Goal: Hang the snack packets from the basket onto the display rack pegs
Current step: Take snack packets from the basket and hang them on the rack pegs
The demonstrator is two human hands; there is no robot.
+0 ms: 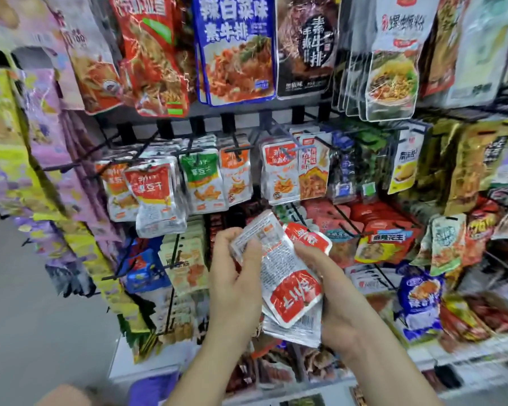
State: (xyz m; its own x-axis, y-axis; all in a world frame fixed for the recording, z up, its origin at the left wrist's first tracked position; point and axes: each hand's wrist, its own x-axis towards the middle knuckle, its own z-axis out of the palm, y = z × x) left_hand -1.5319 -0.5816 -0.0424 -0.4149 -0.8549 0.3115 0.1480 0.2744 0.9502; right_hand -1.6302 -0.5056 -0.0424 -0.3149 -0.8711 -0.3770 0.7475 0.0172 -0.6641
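Both my hands hold a small stack of red-and-white snack packets [288, 276] in front of the display rack [276, 112]. My left hand [235, 276] pinches the upper left end of a packet with thumb and fingers. My right hand [332, 291] grips the stack from the right, thumb lying across the top. Matching red-and-white packets [156, 194] hang on the middle row of black pegs [147, 148] above and to the left. The basket is not in view.
Large packets [235, 48] hang on the top row; green [203, 180], orange [236, 174] and red small packets [280, 174] fill the middle pegs. More packets crowd the lower pegs [376, 230] and the shelf below. Purple and yellow bags [27, 159] hang at the left.
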